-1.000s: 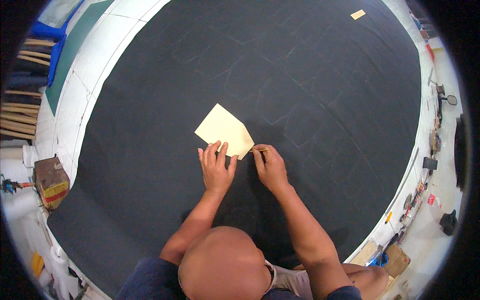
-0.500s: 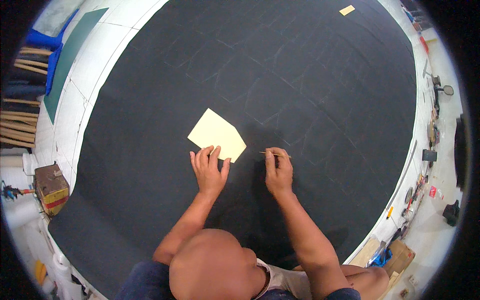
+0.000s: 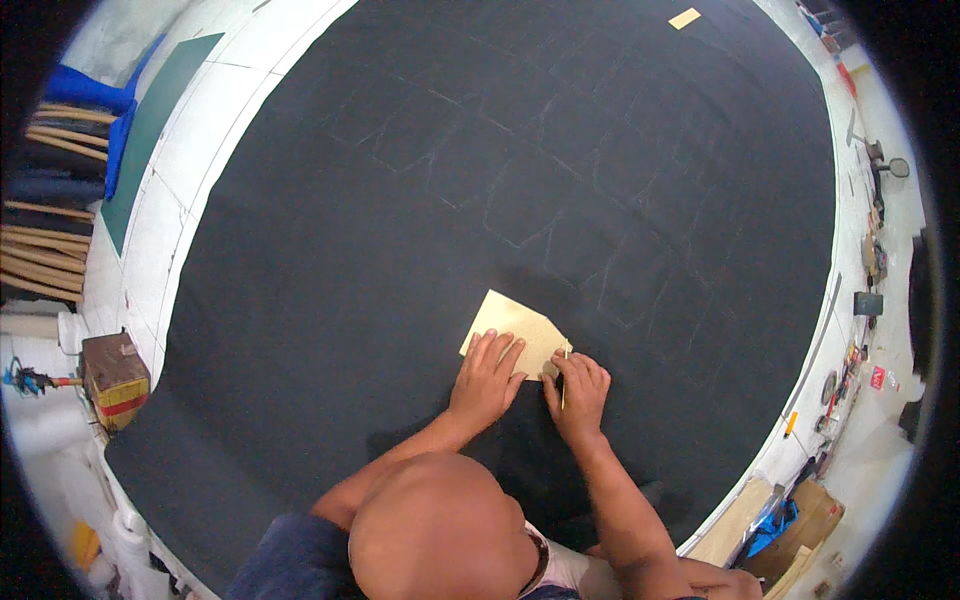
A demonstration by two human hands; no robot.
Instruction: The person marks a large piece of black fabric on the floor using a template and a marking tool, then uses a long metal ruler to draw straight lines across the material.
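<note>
A pale yellow card (image 3: 537,338) with cut-off corners lies flat on a wide sheet of black cloth (image 3: 320,260). My left hand (image 3: 487,378) rests on its left and near part, fingers stretched out flat, pressing from above. In my right hand (image 3: 584,393) is a thin pencil-like stick (image 3: 564,392), pinched between the fingers. That stick stands fairly steeply, its upper end beside the card's right corner. The right fingertips touch or nearly touch the card's right edge. Faint pale outlines (image 3: 520,243) of angular shapes run over the cloth beyond the card.
A second small yellow card (image 3: 684,18) lies on the cloth's far right. Along the right border are assorted tools, a dark block (image 3: 868,304) and a cardboard box (image 3: 805,535). On the left are a brown and yellow box (image 3: 117,380), wooden rods (image 3: 45,262) and a green sheet (image 3: 160,135).
The card has slid nearer and to the right under my left hand. My right hand has come down to its right corner, and the stick has turned from lying flat to steep.
</note>
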